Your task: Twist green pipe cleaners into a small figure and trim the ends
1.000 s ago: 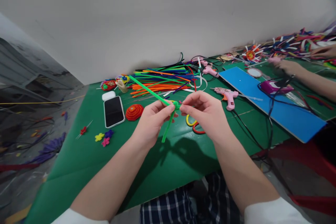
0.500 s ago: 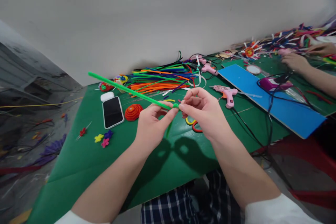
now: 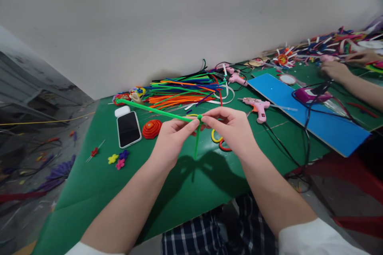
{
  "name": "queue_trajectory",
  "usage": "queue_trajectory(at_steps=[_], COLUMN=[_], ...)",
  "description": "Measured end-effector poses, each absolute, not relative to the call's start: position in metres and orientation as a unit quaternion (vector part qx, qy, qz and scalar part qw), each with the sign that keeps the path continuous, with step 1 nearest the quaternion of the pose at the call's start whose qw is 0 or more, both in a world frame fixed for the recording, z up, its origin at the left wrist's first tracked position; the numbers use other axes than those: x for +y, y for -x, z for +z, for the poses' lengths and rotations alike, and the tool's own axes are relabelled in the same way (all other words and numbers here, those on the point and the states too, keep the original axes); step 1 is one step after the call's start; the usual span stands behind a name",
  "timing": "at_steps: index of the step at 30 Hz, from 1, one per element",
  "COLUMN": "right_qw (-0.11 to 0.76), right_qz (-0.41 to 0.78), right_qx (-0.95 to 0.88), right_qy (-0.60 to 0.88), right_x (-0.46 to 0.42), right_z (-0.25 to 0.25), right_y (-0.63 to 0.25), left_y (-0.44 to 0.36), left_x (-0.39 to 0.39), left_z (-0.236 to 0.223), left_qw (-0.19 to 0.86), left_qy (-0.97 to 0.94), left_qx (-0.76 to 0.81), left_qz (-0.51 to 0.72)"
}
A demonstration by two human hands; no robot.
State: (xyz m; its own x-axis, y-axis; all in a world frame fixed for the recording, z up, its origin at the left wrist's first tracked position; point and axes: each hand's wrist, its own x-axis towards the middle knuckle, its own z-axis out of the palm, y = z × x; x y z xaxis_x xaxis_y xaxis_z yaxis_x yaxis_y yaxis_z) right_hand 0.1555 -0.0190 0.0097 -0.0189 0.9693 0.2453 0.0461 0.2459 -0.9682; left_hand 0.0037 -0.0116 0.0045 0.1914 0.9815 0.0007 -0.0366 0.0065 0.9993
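Note:
Both my hands are raised above the green table (image 3: 98, 191), pinching one green pipe cleaner (image 3: 152, 109). My left hand (image 3: 172, 139) grips it at a small coil near the middle, fingers closed. My right hand (image 3: 231, 127) pinches the same coil from the right. One long end runs up and left toward the white earbud case (image 3: 122, 110). A short end (image 3: 196, 143) hangs straight down between my hands. Yellow and red rings (image 3: 218, 140) lie on the table just beneath my right hand.
A phone (image 3: 128, 128), an orange coiled flower (image 3: 152, 128) and small felt flowers (image 3: 117, 159) lie to the left. A heap of coloured pipe cleaners (image 3: 182, 89) sits at the back. Pink glue guns (image 3: 257, 107), cables and a blue board (image 3: 311, 115) lie right, where another person's hands (image 3: 338, 69) work.
The long end of the green pipe cleaner has swung lower and now points nearer the table. The short end has turned to hang straight down. My hands stay pinched on the coil.

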Motion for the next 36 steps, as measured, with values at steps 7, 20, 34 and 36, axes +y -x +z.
queue_trajectory(at_steps=[7, 20, 34, 36], right_qw=[0.523, 0.51, 0.554, 0.528], right_qz=[0.448, 0.508, 0.518, 0.511], right_qx=[-0.566, -0.549, -0.497, -0.523], right_qy=[0.454, 0.424, 0.421, 0.432], right_x=[-0.016, -0.013, -0.009, -0.009], right_z=[0.006, 0.006, -0.002, 0.0], right_y=[-0.156, -0.158, -0.15, -0.153], left_y=[0.005, 0.003, -0.002, 0.006], left_x=[-0.008, -0.012, -0.018, -0.017], left_z=[0.01, 0.015, -0.012, -0.005], left_qw=[0.458, 0.346, -0.156, -0.174], left_qy=[-0.63, -0.709, -0.836, -0.834], left_qx=[0.473, 0.47, 0.322, 0.298], left_qz=[0.411, 0.396, 0.415, 0.43])
